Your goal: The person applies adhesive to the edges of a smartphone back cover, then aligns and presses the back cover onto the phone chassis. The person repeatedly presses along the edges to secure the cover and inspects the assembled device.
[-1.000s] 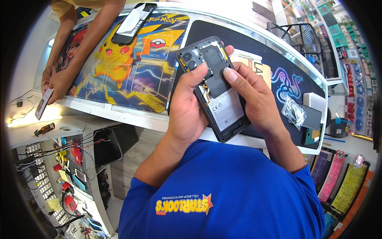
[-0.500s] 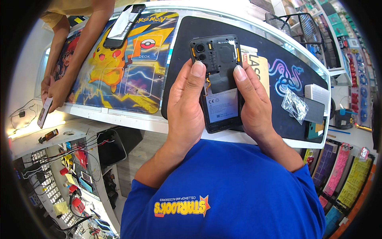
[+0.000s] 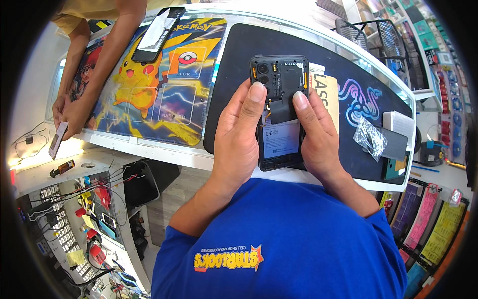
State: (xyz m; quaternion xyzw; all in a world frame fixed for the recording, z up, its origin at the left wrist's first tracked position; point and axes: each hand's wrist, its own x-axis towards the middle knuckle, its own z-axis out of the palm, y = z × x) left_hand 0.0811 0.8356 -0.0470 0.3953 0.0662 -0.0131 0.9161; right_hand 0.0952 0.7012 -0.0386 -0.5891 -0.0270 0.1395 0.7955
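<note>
Between my two hands is a smartphone (image 3: 283, 138) with its back cover off, held upright in front of my body. Its camera lenses, black inner plate and pale battery face me. My left hand (image 3: 238, 133) grips the left edge, thumb lying on the plate below the lenses. Along the opposite edge my right hand (image 3: 319, 135) is closed, its thumb pressed near the middle of the phone. The fingers behind the phone are hidden. Beneath it lies a black mat (image 3: 234, 74), and a tan card or envelope (image 3: 326, 99) shows just past my right fingers.
Right on the mat are a clear plastic bag (image 3: 369, 138), a dark flat piece (image 3: 395, 145) and a white box (image 3: 397, 122). Left, a cartoon-printed mat (image 3: 174, 99) bears another phone (image 3: 158, 35). At far left, a co-worker's hands (image 3: 69, 113) hold a phone (image 3: 59, 139).
The phone and both hands sit slightly lower and farther right in the picture. My grip stays much the same, both thumbs still on the phone's exposed inside.
</note>
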